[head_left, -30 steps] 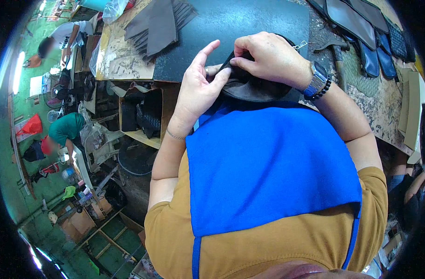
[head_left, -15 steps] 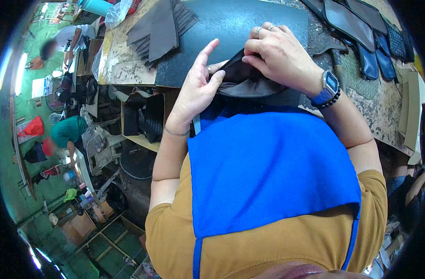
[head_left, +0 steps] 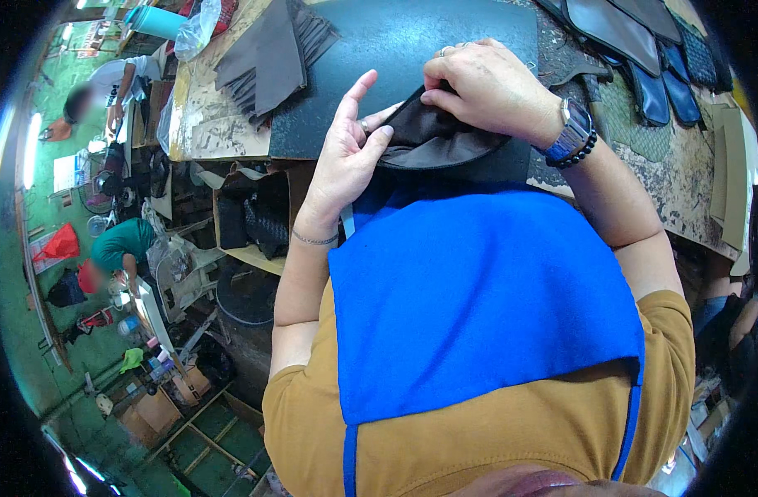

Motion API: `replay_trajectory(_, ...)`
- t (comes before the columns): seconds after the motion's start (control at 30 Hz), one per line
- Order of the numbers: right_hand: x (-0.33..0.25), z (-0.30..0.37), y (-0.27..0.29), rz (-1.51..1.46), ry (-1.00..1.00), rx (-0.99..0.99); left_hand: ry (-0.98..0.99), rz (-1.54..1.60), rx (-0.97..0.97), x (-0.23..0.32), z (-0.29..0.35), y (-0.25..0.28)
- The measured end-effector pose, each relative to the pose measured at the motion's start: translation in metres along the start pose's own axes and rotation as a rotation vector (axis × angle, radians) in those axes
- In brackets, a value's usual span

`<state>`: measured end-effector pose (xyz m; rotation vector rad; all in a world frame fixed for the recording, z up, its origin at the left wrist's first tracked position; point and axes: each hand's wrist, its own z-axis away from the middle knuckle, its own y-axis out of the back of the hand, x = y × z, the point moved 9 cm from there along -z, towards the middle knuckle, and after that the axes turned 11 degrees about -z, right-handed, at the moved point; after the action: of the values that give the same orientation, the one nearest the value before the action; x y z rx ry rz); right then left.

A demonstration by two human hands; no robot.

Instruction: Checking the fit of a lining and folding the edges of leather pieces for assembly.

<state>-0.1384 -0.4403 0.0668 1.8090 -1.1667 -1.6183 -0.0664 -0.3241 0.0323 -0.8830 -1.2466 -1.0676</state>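
A dark pouch (head_left: 445,142) with a brown fabric lining lies at the near edge of the black work board (head_left: 387,37), its mouth spread and facing me. My left hand (head_left: 352,153) pinches its left rim between thumb and a finger, with the index finger raised. My right hand (head_left: 497,91) is closed on the far right rim, fingertips pressed together at the edge. What the curled right fingers hold inside the fold is partly hidden.
Brown sheet pieces (head_left: 267,66) are stacked at the board's left. A hammer (head_left: 593,83) lies at right, near several finished black pouches (head_left: 623,33). A box with dark woven pieces (head_left: 255,215) stands below the table's left side. Two people (head_left: 122,244) work at far left.
The pouch's mouth is spread wider, and more lining shows. My right hand has shifted slightly up and left along the rim; my left hand keeps its grip.
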Motion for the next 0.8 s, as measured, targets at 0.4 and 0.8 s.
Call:
replay_trajectory(0.4, 0.000, 0.000, 0.000, -0.002, 0.007, 0.003, 0.023, -0.016, -0.004, -0.001, -0.002, -0.001)
replay_trajectory(0.8, -0.002, 0.002, 0.000, 0.024, 0.003, 0.012, 0.039, -0.633, 0.101, 0.024, -0.023, 0.001)
